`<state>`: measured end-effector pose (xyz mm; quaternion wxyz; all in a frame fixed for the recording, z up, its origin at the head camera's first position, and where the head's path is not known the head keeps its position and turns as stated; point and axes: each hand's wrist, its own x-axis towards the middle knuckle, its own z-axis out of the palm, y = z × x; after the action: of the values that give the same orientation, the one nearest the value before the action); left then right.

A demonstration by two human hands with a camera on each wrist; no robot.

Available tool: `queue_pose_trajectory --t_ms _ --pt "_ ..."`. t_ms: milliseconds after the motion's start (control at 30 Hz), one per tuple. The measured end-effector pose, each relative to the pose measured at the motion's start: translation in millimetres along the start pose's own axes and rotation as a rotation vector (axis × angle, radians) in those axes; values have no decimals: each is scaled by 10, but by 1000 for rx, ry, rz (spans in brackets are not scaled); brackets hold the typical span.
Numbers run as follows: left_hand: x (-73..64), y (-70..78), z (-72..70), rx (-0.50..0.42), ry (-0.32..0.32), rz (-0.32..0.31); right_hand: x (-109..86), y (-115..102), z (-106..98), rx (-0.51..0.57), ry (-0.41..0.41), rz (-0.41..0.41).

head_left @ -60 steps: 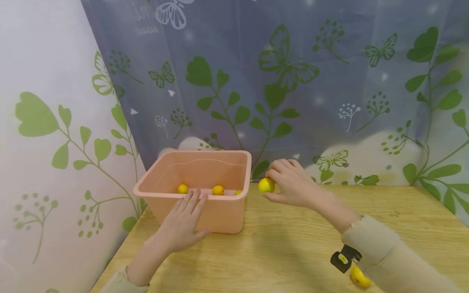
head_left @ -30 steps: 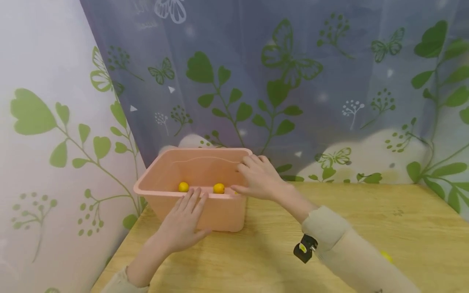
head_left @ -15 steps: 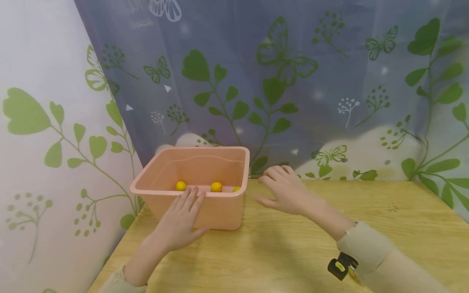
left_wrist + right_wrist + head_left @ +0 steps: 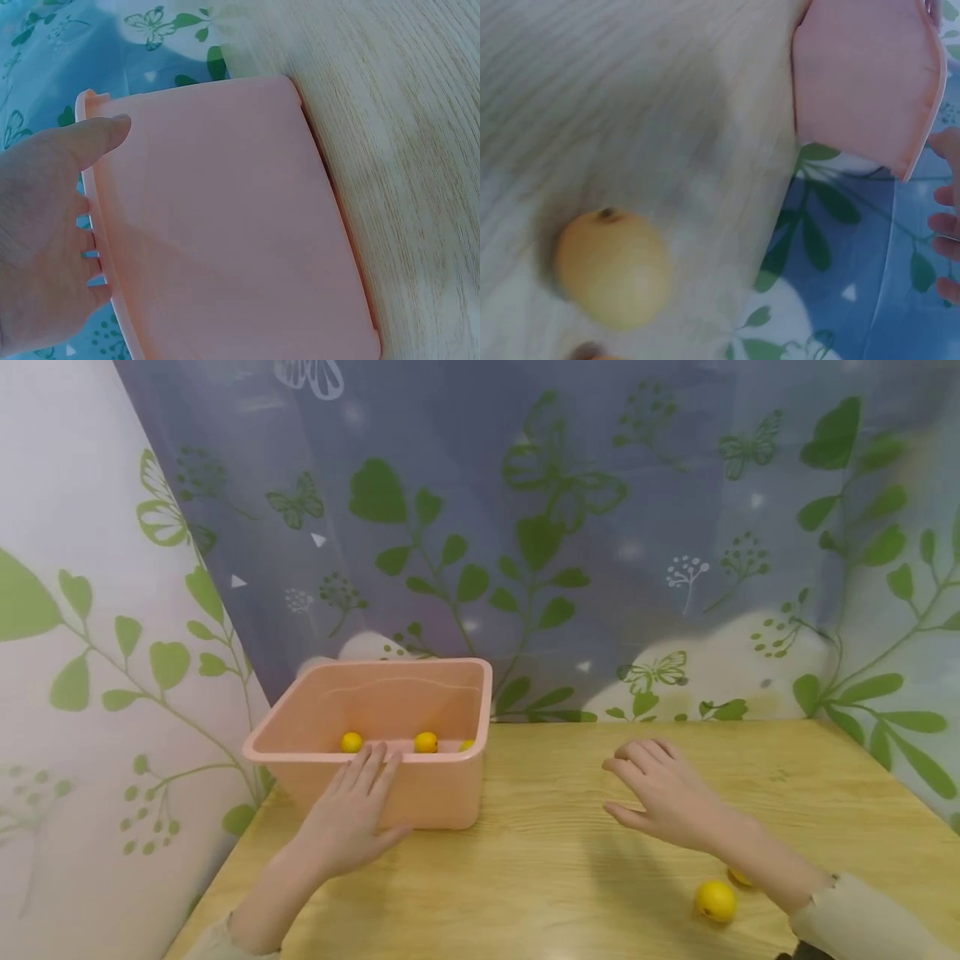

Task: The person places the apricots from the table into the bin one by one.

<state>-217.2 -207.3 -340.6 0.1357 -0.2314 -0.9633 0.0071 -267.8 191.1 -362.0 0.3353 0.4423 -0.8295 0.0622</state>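
Note:
A pink plastic bin (image 4: 442,793) stands at the left rear of the table, with several small round yellow fruits, such as one fruit (image 4: 426,742), on its floor. My left hand (image 4: 345,818) rests on the bin's near rim, fingers straight over the edge; in the left wrist view the thumb (image 4: 105,139) lies by the outer wall. My right hand (image 4: 671,793) hovers above the table right of the bin, fingers loosely bent, holding nothing. Below it lies a yellow fruit (image 4: 716,902); a second fruit (image 4: 741,877) is partly hidden by the forearm. The right wrist view shows a fruit (image 4: 615,268) closely.
The wooden table (image 4: 540,877) reaches back to a blue-grey cloth (image 4: 570,568) printed with leaves and butterflies. A pale printed cloth (image 4: 90,710) hangs along the left side, close to the bin.
My right hand carried a yellow fruit over to the bin and let it go there, then moved back right, without it. The left hand stays on the rim. The view has shifted slightly right.

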Motion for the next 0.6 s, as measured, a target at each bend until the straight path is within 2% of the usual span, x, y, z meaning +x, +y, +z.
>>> queue_pose_trajectory --t_ms 200,400,600 --pt "-35 -23 -5 2 22 8 -350 78 -33 -30 17 29" --pt "-27 -3 1 -8 31 25 -790 193 -86 -54 12 79" --pt "-12 9 15 -23 10 11 -1197 319 -170 -85 -65 147"
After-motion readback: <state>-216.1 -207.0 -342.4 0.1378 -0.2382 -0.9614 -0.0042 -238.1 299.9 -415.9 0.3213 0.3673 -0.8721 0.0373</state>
